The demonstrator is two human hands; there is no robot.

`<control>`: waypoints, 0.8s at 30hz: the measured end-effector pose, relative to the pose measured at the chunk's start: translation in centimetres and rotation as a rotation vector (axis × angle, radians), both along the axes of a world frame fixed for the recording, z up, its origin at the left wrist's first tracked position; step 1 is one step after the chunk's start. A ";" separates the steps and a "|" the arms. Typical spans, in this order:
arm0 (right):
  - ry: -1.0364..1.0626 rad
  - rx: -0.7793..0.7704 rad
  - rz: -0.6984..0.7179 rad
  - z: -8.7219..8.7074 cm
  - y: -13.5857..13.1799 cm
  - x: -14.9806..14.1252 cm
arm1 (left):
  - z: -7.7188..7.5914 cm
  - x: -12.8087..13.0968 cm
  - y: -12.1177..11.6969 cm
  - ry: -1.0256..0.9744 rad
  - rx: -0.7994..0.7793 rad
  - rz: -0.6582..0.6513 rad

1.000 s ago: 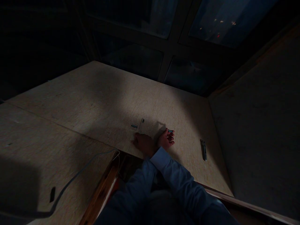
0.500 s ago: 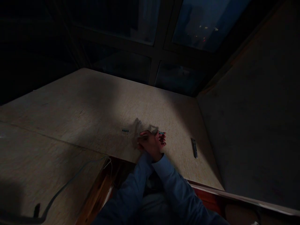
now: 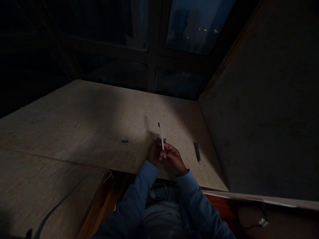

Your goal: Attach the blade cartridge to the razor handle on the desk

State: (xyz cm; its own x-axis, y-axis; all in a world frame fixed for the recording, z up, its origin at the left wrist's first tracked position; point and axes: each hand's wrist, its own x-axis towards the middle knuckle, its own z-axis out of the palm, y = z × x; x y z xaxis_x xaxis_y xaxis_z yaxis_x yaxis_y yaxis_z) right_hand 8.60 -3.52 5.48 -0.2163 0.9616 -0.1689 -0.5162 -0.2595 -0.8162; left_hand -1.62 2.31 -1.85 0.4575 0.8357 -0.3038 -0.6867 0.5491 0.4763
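My right hand [image 3: 175,159] is closed in a pinch on the lower part of a thin white toothbrush [image 3: 162,137]. It stands nearly upright, its small dark bristle head at the top. Close against it on the left is my left hand [image 3: 154,152], fingers curled. A small greenish strip [image 3: 161,139] shows at its fingertips, partly hidden behind the toothbrush. A similar small clear piece with a green strip [image 3: 124,141] lies on the table to the left. Over on the right lies a slim dark object [image 3: 197,152] with a wider end; its kind is unclear in the dim light.
The pale table [image 3: 99,113] has a seam on its left side. A cable [image 3: 59,202] runs over the near left part, beside an opening with a wooden edge [image 3: 99,205]. A dark panel [image 3: 261,132] rises on the right, and windows stand behind.
My hands have uncrossed and now sit side by side. The toothbrush, mostly hidden before, has come into plain view, upright in my right hand. The camera view has shifted slightly.
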 end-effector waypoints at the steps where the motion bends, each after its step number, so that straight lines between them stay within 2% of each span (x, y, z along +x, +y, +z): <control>1: -0.008 0.003 0.000 -0.2 -0.2 0.3 | 0.2 0.0 0.1 -0.014 -0.012 -0.032; 4: -0.017 0.012 -0.012 -0.6 -1.5 1.3 | 0.9 0.2 -0.1 -0.066 -0.068 -0.063; 8: 0.021 0.007 -0.033 -1.7 -3.2 2.9 | 1.8 0.4 -0.3 -0.105 -0.156 0.076; 10: 0.011 0.008 -0.053 -2.3 -3.7 3.6 | 2.0 0.5 -0.4 -0.110 -0.174 0.087; 15: -0.106 -0.022 -0.130 -2.6 -4.0 4.6 | 2.3 0.7 -0.6 -0.116 -0.136 0.061; 21: -0.212 0.008 -0.099 -2.4 -4.3 4.8 | 2.4 0.7 -1.0 -0.122 -0.101 0.003; 24: -0.356 -0.009 -0.090 -2.7 -4.6 4.7 | 2.4 0.8 -1.1 -0.131 -0.080 -0.010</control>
State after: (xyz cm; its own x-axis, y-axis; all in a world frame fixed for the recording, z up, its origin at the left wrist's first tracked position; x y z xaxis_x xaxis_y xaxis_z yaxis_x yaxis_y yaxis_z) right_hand 13.35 -8.08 2.80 -0.0572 0.9721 -0.2275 -0.2208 -0.2345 -0.9467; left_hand -0.86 1.20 0.51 0.5056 0.8064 -0.3067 -0.7346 0.5888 0.3370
